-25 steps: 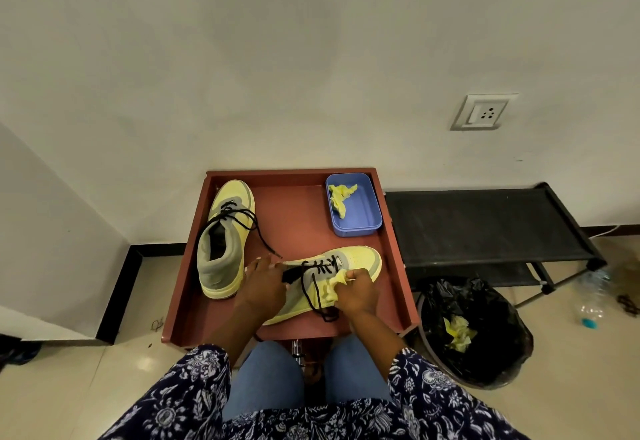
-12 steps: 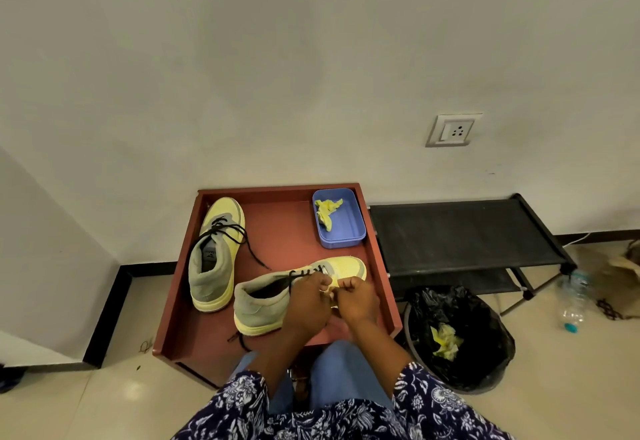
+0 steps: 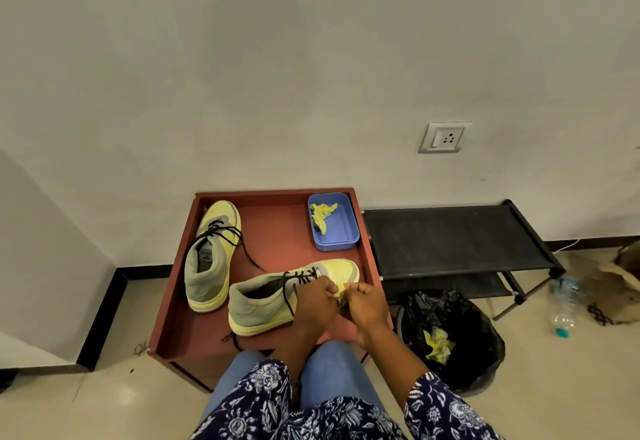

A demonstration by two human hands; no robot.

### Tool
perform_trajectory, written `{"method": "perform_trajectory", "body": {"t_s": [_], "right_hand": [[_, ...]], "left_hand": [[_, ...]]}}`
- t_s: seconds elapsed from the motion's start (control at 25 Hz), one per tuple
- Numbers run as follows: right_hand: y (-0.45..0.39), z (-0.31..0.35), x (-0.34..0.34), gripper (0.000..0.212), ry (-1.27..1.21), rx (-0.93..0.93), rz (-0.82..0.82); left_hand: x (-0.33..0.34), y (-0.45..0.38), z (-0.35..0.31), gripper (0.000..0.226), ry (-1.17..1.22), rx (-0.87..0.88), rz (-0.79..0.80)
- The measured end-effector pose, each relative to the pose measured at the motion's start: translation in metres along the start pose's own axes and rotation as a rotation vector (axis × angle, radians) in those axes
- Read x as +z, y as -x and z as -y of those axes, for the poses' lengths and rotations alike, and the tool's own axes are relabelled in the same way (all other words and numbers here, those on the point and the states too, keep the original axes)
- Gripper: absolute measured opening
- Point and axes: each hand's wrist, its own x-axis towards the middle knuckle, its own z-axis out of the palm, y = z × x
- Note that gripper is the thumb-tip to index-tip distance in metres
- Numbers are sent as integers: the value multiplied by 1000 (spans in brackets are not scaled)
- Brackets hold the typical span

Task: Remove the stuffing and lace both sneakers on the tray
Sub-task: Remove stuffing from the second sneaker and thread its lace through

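While the red tray (image 3: 173, 304) sits against the wall, bare floor of it lies between the far shoe (image 3: 211, 256) and the blue box (image 3: 341, 231). The near shoe (image 3: 277, 295) lies across its front. Left hand (image 3: 315, 304) and right hand (image 3: 367, 304) have fingers pinching yellow stuffing (image 3: 341, 291) between them. A black bin (image 3: 460, 335) stands just right.
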Motion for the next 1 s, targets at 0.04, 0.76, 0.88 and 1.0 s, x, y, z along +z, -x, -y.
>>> {"method": "perform_trajectory", "body": {"t_s": [0.04,0.76,0.88,1.0], "right_hand": [[0,-2,-3,25,-2,4,-10],[-26,-11,-113,14,-321,56,-409],[-32,-9,-138,15,-284,49,-493],[-35,-4,-160,23,-310,28,-568]], "left_hand": [[4,1,-1,19,-6,1,1],[112,1,-87,21,19,34,191],[128,4,-108,21,96,52,247],[141,7,-124,29,100,92,361]]}}
